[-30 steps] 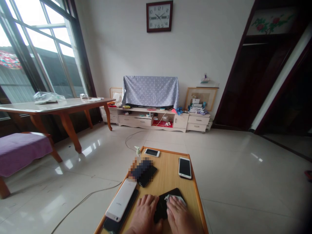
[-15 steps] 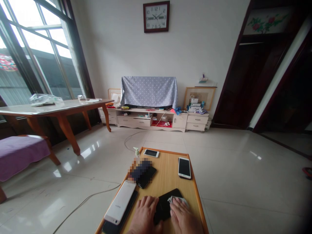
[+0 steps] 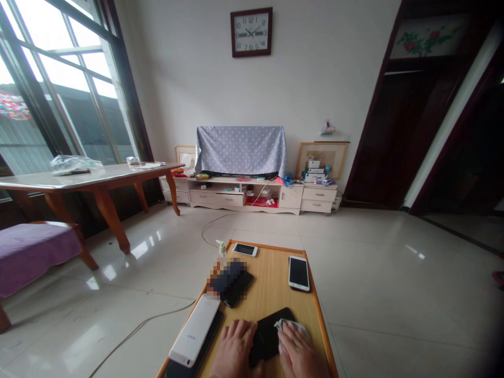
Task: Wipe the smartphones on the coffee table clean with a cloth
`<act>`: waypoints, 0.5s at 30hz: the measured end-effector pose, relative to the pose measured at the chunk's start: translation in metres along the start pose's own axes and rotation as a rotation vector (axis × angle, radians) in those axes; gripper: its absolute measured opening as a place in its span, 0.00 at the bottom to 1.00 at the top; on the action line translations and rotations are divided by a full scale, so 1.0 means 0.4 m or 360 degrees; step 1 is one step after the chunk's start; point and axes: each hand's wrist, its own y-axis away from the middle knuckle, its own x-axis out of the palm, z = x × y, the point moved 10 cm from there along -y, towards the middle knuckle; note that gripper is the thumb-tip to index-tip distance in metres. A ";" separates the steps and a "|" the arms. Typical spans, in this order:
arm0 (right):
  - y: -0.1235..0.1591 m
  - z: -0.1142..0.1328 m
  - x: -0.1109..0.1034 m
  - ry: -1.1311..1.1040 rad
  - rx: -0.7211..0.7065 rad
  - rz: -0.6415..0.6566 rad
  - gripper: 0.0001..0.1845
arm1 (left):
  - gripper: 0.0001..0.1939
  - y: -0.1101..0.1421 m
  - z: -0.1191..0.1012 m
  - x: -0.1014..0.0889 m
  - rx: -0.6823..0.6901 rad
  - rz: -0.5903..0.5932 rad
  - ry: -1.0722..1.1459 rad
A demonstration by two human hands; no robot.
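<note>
Pressing a black phone (image 3: 268,331), left hand (image 3: 234,349) lies open, right hand (image 3: 299,354) grasps a cloth (image 3: 289,326).

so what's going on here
A person has both hands on a black phone lying on a wooden table. The left hand rests at its edge, while the right hand presses a cloth against it. A white phone lies to the right, and a long white device sits on a dark phone to the left.
</note>
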 end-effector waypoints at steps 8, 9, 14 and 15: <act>-0.109 -0.012 -0.028 -0.0073 0.0270 -0.0021 0.23 | 0.39 0.005 -0.007 -0.001 0.0027 -0.0004 -0.0009; -0.111 -0.014 -0.027 -0.0069 0.0269 -0.0023 0.23 | 0.39 0.004 -0.003 0.002 0.0033 0.0007 -0.0005; -0.034 -0.023 0.010 0.0051 0.0061 -0.0061 0.21 | 0.41 -0.006 0.019 0.022 0.0021 0.0080 0.0008; -0.015 -0.025 0.018 0.0060 0.0005 -0.0074 0.21 | 0.41 -0.007 0.022 0.024 0.0016 0.0087 0.0009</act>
